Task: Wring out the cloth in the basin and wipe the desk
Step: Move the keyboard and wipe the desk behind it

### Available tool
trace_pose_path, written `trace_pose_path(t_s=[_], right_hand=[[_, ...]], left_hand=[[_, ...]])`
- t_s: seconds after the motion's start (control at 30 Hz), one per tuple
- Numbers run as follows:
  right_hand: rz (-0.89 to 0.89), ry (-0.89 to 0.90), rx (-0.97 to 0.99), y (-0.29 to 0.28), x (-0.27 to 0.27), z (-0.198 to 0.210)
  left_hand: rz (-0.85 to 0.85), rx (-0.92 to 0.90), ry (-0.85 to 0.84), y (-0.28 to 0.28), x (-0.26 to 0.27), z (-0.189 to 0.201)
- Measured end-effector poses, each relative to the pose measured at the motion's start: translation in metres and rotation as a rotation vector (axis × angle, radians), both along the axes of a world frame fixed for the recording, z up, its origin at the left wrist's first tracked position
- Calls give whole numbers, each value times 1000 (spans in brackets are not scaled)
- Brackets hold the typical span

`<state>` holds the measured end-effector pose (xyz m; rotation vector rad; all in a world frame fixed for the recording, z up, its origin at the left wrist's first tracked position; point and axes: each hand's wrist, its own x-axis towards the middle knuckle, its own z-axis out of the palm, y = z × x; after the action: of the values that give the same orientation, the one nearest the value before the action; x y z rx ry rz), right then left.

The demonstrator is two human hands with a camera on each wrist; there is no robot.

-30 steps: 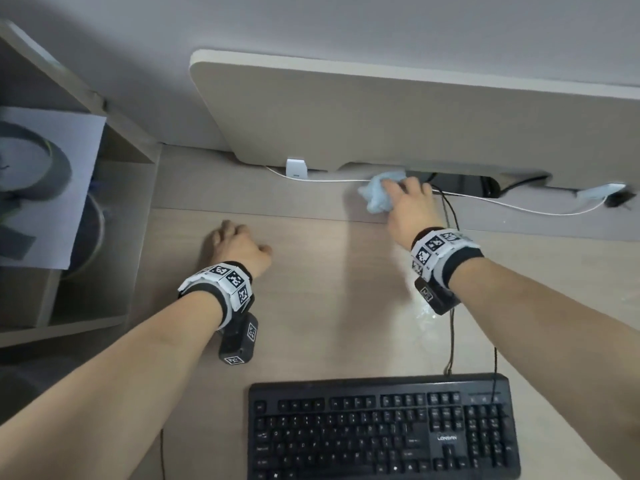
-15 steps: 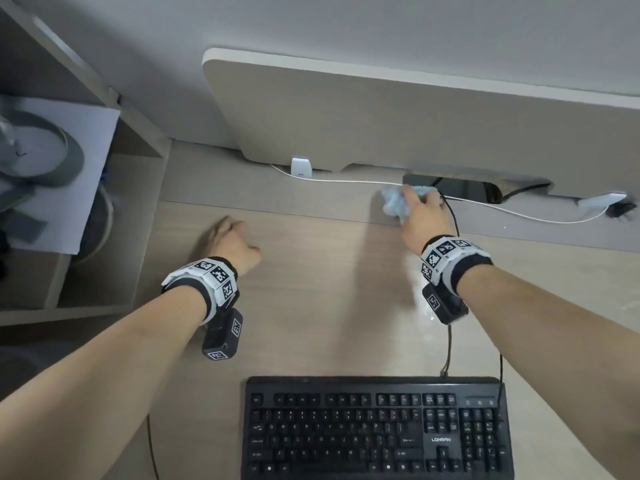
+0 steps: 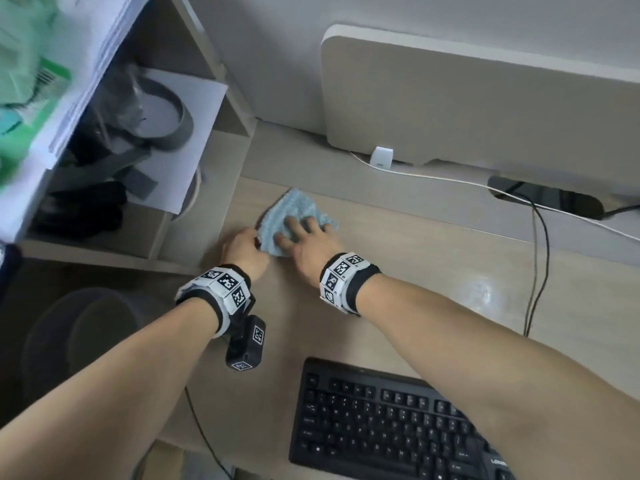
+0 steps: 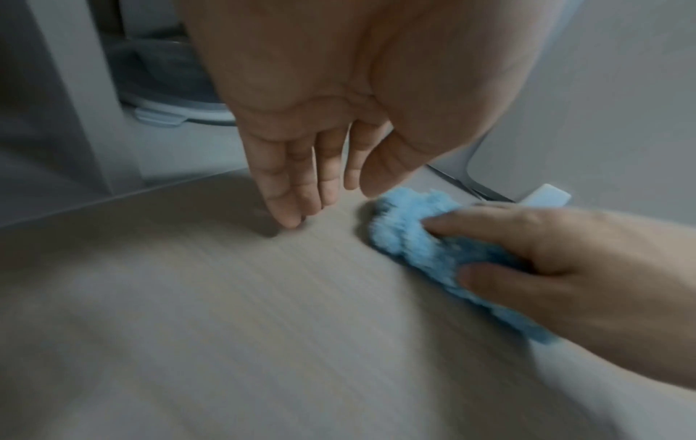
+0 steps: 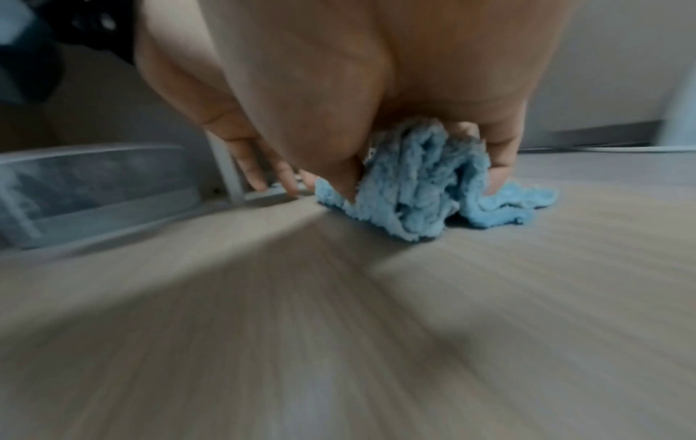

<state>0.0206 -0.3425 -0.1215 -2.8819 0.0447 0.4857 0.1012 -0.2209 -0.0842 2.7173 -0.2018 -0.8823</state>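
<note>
One cloth point(image 3: 294, 220), two hands beside it, one keyboard point(image 3: 381, 420) and two cables point(image 3: 536, 271) right of it.

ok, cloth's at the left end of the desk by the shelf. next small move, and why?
Probably sweep the blue cloth back rightward. The right hand presses it onto the desk at the left end, beside the left hand, whose fingertips rest on the wood. A wet sheen shows to the right; the middle looks dry.

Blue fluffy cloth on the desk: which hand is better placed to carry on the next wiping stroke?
The right hand: it already presses the blue fluffy cloth onto the light wood desk. The left hand only rests beside it, fingers straight.
</note>
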Motion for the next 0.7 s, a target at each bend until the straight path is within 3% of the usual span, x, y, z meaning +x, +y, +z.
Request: trace_pose_path(t_s=[0.13,0.37,0.57,0.7], right_hand=[[-165,11,-26,-49,-42,-4],[-753,207,-118,-168,-149,-3],[-1072,67,33,-213,-206,27],[-1209,12,2,-214,-266,51]], left_hand=[[-18,-44,29,-12,-6,-2],[-119,-13,19,-41,-30,-5],[-234,80,51,-41,-53,1],[-285,149,108,-32,-71,9]])
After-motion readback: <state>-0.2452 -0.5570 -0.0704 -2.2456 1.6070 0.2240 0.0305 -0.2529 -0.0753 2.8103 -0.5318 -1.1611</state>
